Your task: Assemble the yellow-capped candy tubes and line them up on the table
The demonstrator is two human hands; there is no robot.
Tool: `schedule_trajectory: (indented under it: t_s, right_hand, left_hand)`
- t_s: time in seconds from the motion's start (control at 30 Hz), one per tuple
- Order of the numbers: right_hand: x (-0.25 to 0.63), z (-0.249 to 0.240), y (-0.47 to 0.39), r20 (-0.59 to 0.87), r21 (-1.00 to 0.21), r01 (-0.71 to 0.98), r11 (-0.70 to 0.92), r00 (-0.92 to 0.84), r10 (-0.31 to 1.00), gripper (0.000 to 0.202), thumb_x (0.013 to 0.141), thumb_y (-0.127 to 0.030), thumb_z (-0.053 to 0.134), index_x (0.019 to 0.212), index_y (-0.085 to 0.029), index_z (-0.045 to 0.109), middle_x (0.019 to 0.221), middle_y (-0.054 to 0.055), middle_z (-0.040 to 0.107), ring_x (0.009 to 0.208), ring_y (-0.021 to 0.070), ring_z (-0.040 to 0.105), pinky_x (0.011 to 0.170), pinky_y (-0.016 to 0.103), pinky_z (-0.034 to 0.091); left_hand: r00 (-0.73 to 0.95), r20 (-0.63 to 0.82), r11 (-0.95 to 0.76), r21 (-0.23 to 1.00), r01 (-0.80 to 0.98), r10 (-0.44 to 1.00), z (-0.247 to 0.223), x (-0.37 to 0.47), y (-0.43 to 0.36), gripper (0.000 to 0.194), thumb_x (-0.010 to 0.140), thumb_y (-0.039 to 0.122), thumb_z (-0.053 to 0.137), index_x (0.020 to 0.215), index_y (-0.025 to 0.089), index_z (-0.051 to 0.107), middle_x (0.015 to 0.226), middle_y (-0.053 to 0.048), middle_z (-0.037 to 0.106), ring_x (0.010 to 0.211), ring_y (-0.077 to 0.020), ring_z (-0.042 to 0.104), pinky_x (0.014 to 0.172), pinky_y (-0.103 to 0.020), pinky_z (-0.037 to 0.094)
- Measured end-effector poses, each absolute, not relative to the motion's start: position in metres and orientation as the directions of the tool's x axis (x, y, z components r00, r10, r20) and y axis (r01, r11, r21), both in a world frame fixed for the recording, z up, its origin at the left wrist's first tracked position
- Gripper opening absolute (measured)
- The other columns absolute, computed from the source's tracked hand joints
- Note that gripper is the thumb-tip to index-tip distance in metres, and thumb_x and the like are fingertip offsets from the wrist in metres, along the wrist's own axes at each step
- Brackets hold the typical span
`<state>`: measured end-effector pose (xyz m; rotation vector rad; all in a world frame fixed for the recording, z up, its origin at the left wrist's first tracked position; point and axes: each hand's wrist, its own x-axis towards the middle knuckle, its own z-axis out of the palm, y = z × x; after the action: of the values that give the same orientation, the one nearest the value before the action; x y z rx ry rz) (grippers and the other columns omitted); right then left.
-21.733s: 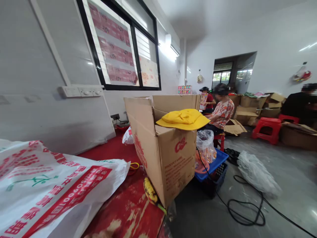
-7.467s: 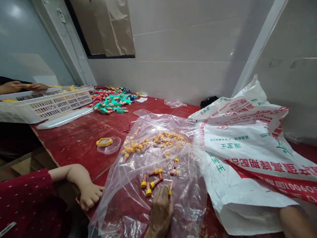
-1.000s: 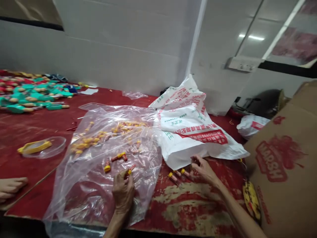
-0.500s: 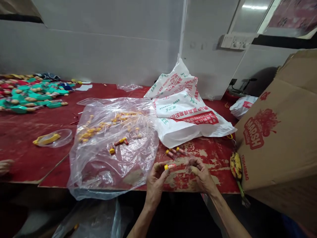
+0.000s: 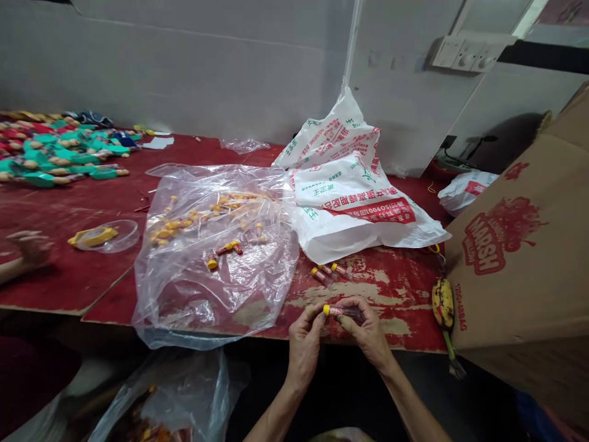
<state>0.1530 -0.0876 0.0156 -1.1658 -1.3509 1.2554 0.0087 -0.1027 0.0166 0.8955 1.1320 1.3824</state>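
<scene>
Above the table's front edge, a small tube (image 5: 337,311) with a yellow cap and a red-and-white label lies sideways between my hands. My left hand (image 5: 305,334) pinches it at the capped end. On its clear, darker end are the fingers of my right hand (image 5: 368,331), closed round it. Just beyond my hands, several similar yellow-capped tubes (image 5: 321,276) lie on the worn red table. To the left, a large clear plastic bag (image 5: 193,310) lies flat, with many yellow-capped pieces (image 5: 184,224) in or under its film.
A white printed sack (image 5: 350,190) lies behind the tubes. On the right stands a cardboard box (image 5: 524,276), with a banana (image 5: 442,304) beside it. Far left are green and red toys (image 5: 59,153), a clear round lid (image 5: 122,236) and another person's hand (image 5: 31,247).
My hands have come together: my right hand's clear piece now meets the yellow-capped piece in my left. The other person's hand has moved further into view at the left.
</scene>
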Motion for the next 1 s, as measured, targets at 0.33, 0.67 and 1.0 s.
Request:
schedule_trajectory:
  t_s: [0.33, 0.67, 1.0]
  right_hand:
    - [0.125, -0.009, -0.09, 0.245, -0.89, 0.396, 0.227, -0.006, 0.97, 0.027, 0.087, -0.044, 0.053, 0.097, -0.021, 0.06, 0.091, 0.006, 0.067, 0.084, 0.0189, 0.063, 0.073, 0.029, 0.051]
    - [0.11, -0.039, -0.028, 0.512, -0.137, 0.869, 0.475, -0.348, 0.785, 0.034, 0.088, -0.017, 0.04, 0.117, -0.017, 0.057, 0.105, 0.014, 0.066, 0.089, 0.0293, 0.054, 0.079, 0.046, 0.038]
    - [0.144, -0.011, 0.012, 0.561, -0.143, 0.933, 0.331, -0.199, 0.804, 0.033, 0.086, -0.012, 0.039, 0.111, -0.019, 0.061, 0.113, 0.01, 0.061, 0.105, 0.0246, 0.05, 0.091, 0.039, 0.039]
  left_hand:
    - [-0.149, 0.038, -0.05, 0.996, -0.078, 0.988, 0.006, 0.008, -0.101, 0.032, 0.085, 0.031, 0.048, 0.106, 0.018, 0.067, 0.098, -0.008, 0.068, 0.09, -0.0226, 0.064, 0.083, -0.033, 0.051]
    - [-0.516, 0.409, 0.208, 0.596, 0.776, 0.753, 0.033, -0.141, -0.033, 0.019, 0.085, 0.021, 0.044, 0.091, 0.016, 0.062, 0.095, -0.011, 0.061, 0.083, -0.0221, 0.061, 0.074, -0.032, 0.048]
    - [-0.469, 0.402, 0.385, 0.275, 0.881, 0.786, -0.001, -0.239, 0.021, 0.027, 0.085, 0.024, 0.033, 0.08, 0.012, 0.057, 0.079, -0.018, 0.058, 0.076, -0.0335, 0.055, 0.065, -0.04, 0.042]
